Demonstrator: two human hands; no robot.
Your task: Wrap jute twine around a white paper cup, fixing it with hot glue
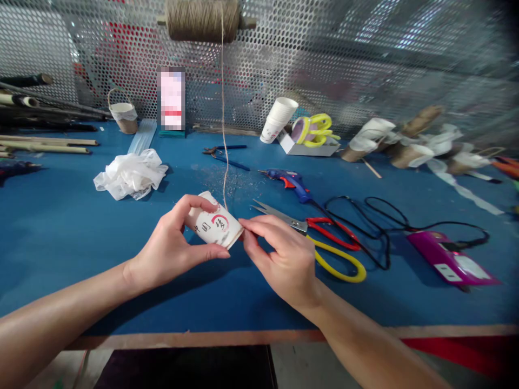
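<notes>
My left hand [170, 243] grips a white paper cup [211, 227] with dark characters and a red mark on its side. The cup lies tilted above the table, its one end turned to the right. At that end my right hand [279, 254] pinches the end of a thin twine [224, 135] against the cup's edge. This twine runs down from a large spool [203, 20] hung on the mesh wall. Scissors [300, 222] with a red and a yellow handle lie just beyond my right hand, and a blue glue gun [290, 181] lies behind them.
A crumpled white plastic bag [132, 174] lies left of the cup. Pliers [227, 151], stacked paper cups [279, 119] and a white box [310, 145] with yellow-handled scissors sit behind. At right are a purple power strip [450, 256] with a black cable and several twine-wrapped cups [411, 154].
</notes>
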